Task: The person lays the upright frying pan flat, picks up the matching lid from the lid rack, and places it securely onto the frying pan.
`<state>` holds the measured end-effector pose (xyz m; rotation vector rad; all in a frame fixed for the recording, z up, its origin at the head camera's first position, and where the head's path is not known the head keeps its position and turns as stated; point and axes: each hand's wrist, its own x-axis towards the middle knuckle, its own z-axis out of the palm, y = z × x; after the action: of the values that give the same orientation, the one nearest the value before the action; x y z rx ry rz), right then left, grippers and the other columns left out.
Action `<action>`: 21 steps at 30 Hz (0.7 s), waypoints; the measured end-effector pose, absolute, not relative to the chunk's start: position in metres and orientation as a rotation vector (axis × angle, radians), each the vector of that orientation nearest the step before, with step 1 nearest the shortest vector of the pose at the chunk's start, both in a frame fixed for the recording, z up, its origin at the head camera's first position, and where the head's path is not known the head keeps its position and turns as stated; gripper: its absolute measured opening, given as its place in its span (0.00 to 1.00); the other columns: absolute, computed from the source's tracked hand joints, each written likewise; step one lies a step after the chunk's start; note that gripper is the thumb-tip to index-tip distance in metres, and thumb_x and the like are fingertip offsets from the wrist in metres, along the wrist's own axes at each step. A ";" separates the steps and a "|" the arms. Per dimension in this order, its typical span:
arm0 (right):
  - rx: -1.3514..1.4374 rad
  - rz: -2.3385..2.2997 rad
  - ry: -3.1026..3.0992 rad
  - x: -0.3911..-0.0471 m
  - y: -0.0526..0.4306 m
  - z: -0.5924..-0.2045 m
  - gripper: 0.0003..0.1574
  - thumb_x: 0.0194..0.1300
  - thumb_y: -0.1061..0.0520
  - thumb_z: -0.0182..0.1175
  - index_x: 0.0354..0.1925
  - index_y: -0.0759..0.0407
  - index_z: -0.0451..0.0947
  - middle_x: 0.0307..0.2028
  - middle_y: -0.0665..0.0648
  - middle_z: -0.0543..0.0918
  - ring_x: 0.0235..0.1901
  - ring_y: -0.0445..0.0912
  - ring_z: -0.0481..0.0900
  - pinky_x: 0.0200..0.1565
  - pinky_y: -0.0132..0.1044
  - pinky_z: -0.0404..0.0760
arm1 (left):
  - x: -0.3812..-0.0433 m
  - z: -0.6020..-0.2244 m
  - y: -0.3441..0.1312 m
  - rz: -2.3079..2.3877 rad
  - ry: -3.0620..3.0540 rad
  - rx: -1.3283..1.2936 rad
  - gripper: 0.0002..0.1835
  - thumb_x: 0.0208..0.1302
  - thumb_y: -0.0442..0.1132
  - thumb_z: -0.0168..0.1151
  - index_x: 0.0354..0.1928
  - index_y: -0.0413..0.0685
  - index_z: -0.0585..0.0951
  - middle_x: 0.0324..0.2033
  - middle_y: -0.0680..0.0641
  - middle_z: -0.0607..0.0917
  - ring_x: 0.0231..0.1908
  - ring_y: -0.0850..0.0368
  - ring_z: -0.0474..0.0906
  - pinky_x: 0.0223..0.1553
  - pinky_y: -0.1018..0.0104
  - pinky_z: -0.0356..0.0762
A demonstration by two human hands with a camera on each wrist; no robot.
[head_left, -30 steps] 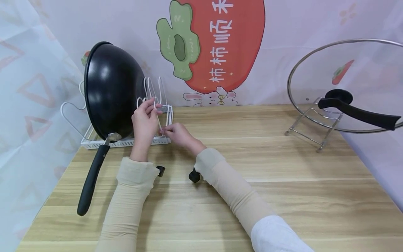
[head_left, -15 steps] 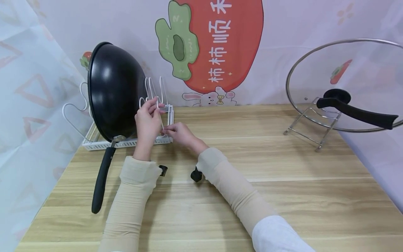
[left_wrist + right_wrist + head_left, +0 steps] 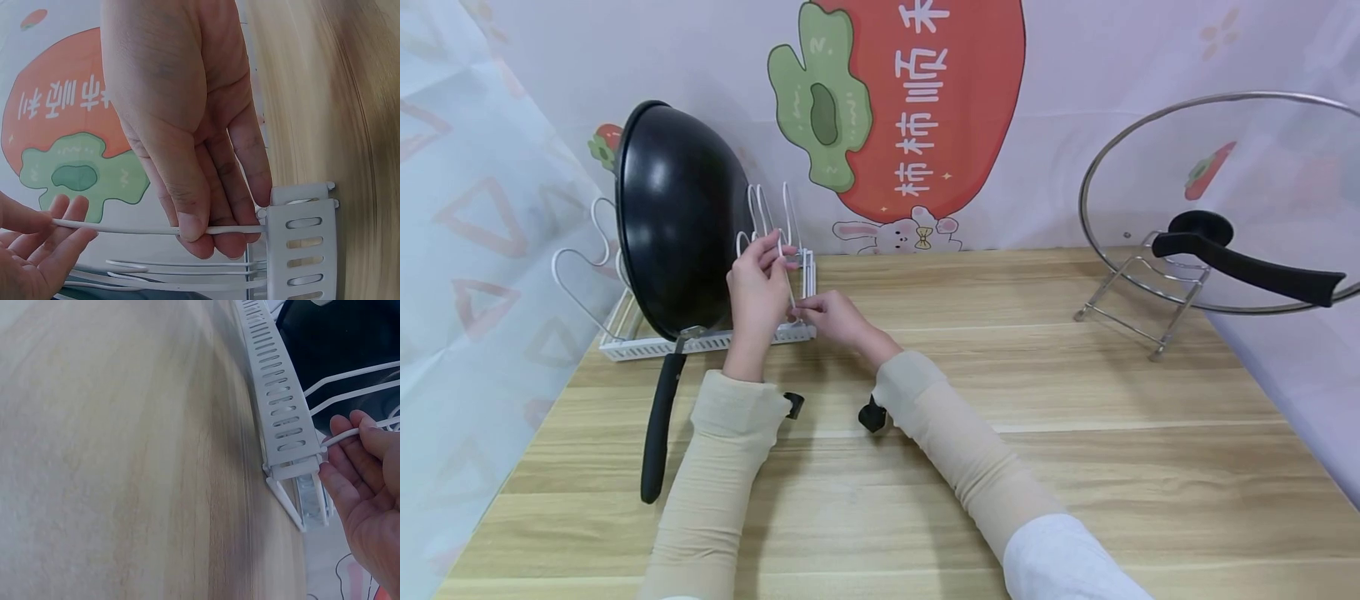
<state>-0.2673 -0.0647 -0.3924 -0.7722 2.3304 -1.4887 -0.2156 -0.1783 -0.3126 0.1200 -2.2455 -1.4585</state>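
Note:
A white wire-and-slot dish rack stands at the left. Tilted on its side in it is a black wok, whose black handle reaches out toward the front. At the rack's right end my left hand holds the upper part of a white wire divider. Lower on the same wire, close to the slotted base, my right hand pinches it between thumb and fingers. In the left wrist view the wire runs into the base just past the right fingertips.
At the far right a large glass lid with a black handle leans on a chrome wire stand. Patterned cloth hangs along the back. A black wrist mount is near the right sleeve.
The wok's handle has swung right, and the wok and rack have shifted slightly right. Both hands have moved a little right, keeping their hold on the wire divider.

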 end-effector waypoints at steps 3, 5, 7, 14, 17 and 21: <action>-0.768 -1.486 2.335 -0.268 -0.063 -0.392 0.17 0.79 0.59 0.55 0.56 0.64 0.84 0.46 0.59 0.88 0.34 0.47 0.76 0.33 0.30 0.71 | -0.216 -0.312 -0.177 -1.473 -2.244 0.119 0.20 0.76 0.26 0.52 0.67 0.37 0.75 0.52 0.38 0.86 0.48 0.47 0.86 0.56 0.64 0.79; -0.769 -1.487 2.336 -0.269 -0.062 -0.392 0.17 0.79 0.59 0.55 0.56 0.64 0.84 0.46 0.59 0.88 0.37 0.48 0.77 0.34 0.30 0.72 | -0.216 -0.313 -0.176 -1.476 -2.243 0.115 0.20 0.76 0.26 0.52 0.68 0.37 0.75 0.52 0.38 0.86 0.47 0.47 0.86 0.56 0.64 0.79; -0.776 -1.489 2.335 -0.269 -0.061 -0.393 0.17 0.79 0.59 0.55 0.56 0.65 0.84 0.46 0.60 0.88 0.38 0.47 0.78 0.35 0.30 0.73 | -0.217 -0.313 -0.176 -1.481 -2.241 0.113 0.20 0.76 0.26 0.53 0.68 0.37 0.75 0.52 0.38 0.86 0.47 0.48 0.86 0.56 0.64 0.79; -0.758 -1.506 2.325 -0.270 -0.057 -0.395 0.17 0.79 0.59 0.55 0.57 0.65 0.84 0.46 0.60 0.88 0.36 0.47 0.78 0.34 0.30 0.73 | -0.218 -0.314 -0.172 -1.469 -2.251 0.109 0.21 0.76 0.26 0.53 0.68 0.38 0.75 0.52 0.39 0.87 0.49 0.48 0.86 0.58 0.64 0.78; -0.749 -1.503 2.329 -0.270 -0.055 -0.395 0.17 0.79 0.59 0.55 0.57 0.64 0.84 0.46 0.59 0.88 0.37 0.48 0.78 0.34 0.30 0.73 | -0.218 -0.313 -0.171 -1.464 -2.258 0.118 0.21 0.76 0.27 0.54 0.68 0.39 0.75 0.52 0.39 0.86 0.49 0.49 0.86 0.58 0.64 0.77; -0.744 -1.493 2.330 -0.271 -0.053 -0.394 0.17 0.79 0.58 0.55 0.57 0.64 0.84 0.46 0.59 0.88 0.37 0.52 0.79 0.33 0.31 0.72 | -0.218 -0.313 -0.169 -1.459 -2.252 0.113 0.20 0.76 0.27 0.54 0.67 0.38 0.75 0.52 0.39 0.87 0.48 0.49 0.86 0.57 0.64 0.78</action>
<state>-0.2711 -0.0531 -0.3943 -0.7444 2.3296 -1.4934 -0.2182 -0.1687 -0.3132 0.1133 -2.2520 -1.4593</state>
